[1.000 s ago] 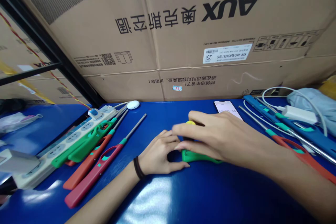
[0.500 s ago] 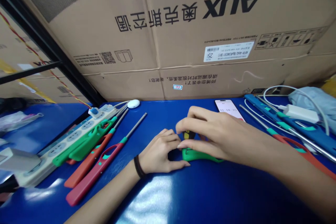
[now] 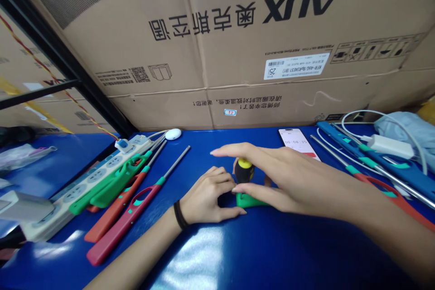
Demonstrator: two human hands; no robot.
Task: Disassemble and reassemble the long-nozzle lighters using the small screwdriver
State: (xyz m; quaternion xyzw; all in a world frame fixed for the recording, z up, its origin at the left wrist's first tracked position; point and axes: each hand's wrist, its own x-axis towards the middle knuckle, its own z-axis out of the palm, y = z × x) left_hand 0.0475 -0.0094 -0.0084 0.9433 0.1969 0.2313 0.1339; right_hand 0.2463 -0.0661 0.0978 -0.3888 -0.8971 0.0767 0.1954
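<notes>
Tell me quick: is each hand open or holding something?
Left hand: closed, holding the green handle by its end.
Right hand: partly open around the screwdriver, forefinger extended; firm grip can't be told.

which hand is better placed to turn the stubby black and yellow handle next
Probably the right hand: its thumb and fingers are spread around that handle. The left hand is lower, by the left end of the green plastic piece.
</notes>
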